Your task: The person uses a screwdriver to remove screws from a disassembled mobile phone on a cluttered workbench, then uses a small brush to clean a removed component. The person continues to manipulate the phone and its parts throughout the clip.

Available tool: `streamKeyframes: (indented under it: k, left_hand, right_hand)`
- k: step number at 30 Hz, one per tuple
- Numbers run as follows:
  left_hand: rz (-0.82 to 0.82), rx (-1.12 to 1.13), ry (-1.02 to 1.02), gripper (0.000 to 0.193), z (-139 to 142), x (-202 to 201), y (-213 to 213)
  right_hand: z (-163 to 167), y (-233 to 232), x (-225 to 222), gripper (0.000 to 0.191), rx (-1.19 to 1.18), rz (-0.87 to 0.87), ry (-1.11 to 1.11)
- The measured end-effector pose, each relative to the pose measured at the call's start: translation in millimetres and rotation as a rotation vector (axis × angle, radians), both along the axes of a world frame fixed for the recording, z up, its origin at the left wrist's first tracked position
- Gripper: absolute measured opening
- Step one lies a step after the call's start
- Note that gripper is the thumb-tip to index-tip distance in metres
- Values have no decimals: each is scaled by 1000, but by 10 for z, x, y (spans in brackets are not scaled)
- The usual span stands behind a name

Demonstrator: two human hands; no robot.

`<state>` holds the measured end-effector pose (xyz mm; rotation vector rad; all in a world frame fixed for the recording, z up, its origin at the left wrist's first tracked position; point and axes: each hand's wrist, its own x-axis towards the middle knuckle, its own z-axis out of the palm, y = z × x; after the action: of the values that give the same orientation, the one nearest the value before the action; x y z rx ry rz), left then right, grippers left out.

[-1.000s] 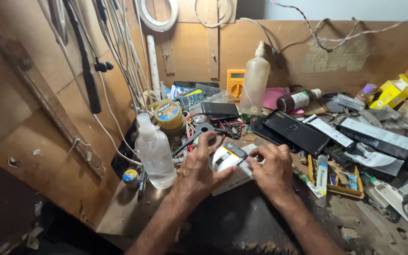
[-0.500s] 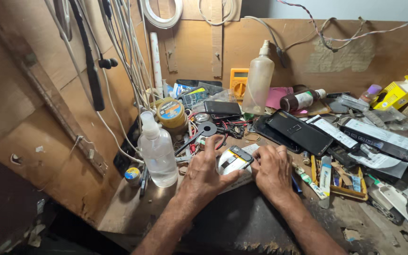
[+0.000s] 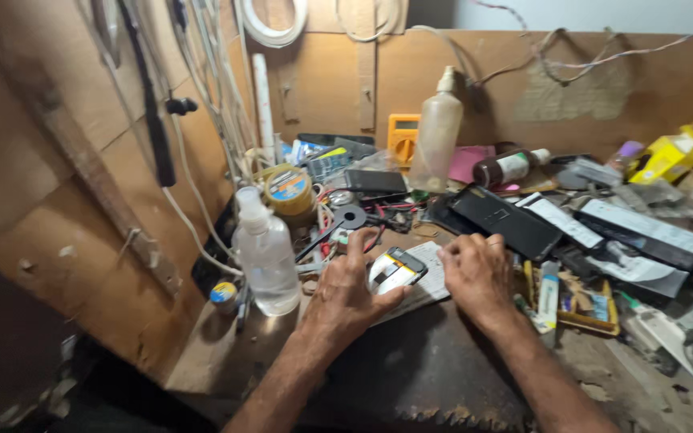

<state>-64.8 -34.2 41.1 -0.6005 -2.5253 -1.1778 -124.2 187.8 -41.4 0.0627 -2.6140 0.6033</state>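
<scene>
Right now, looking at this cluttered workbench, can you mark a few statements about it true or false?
1. Both hands rest beside a small white and black device. True.
2. The clear plastic bottle lies on its side. False: it stands upright.
3. An orange multimeter leans against the back wall. True.
4. The right hand holds a hammer. False: it holds no tool.
5. The left hand lies right of the other hand. False: it lies left.

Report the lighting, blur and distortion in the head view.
Head view: warm, dim light; bottom-left corner falls into deep shadow; wide-angle lens bends the edges; left hand, right hand and phone fairly sharp; clear bottle shows small highlights, no strong glare.
</scene>
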Motion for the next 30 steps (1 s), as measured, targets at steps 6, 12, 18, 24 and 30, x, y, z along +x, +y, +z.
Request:
streamKeyframes:
  k: [6, 12, 18, 24, 30]
  left_hand:
    - [36, -84, 28, 87, -49, -41, 65]
    - [33, -86, 8, 87, -44, -59, 80]
    - [52, -102, -43, 88, -59, -34, 102]
    - [65, -66, 137, 91, -133, 50, 113]
    - [92, -89, 285, 95, -302, 93, 164]
  right_hand:
    - [-10, 74, 41, 23, -105, 25, 67]
    - [78, 169, 155, 17, -294, -101, 133]
    - [13, -3, 298, 24, -618, -57, 105]
    - [-7, -246, 289, 33, -1226, 132, -369]
    - [-70, -352, 250, 28, -1424, 211, -435]
